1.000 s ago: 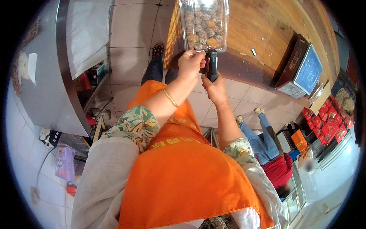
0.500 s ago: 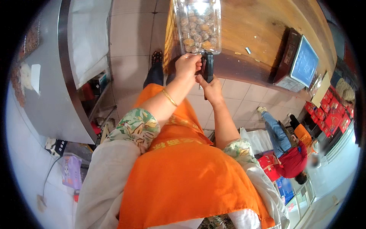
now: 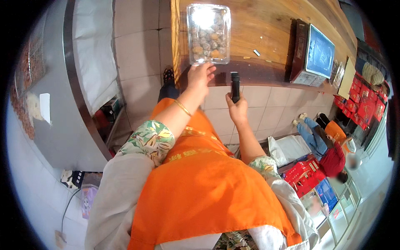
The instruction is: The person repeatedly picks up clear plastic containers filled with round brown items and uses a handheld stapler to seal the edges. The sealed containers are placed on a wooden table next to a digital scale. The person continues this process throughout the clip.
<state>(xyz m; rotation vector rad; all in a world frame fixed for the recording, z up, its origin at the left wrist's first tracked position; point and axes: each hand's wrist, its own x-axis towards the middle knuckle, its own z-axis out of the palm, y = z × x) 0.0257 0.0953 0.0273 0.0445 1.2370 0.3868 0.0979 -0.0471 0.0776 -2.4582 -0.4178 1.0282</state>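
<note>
Here's the clear plastic box (image 3: 227, 37), holding round brown and orange pieces (image 3: 207, 46), on the wooden table (image 3: 266, 25). Left hand (image 3: 198, 78) at its near edge, fingers loosely spread; right hand (image 3: 238, 109) grips a black handheld tool (image 3: 235, 87), clear of the box.

The wooden worktop (image 3: 266, 25) has a lit top and a darker front edge. Pale tiled floor (image 3: 135, 54) lies left of the worktop and before it. Left of the worktop stands a grey counter (image 3: 62, 125); framed glass panels (image 3: 339, 227) stand well apart from it, front-right.
</note>
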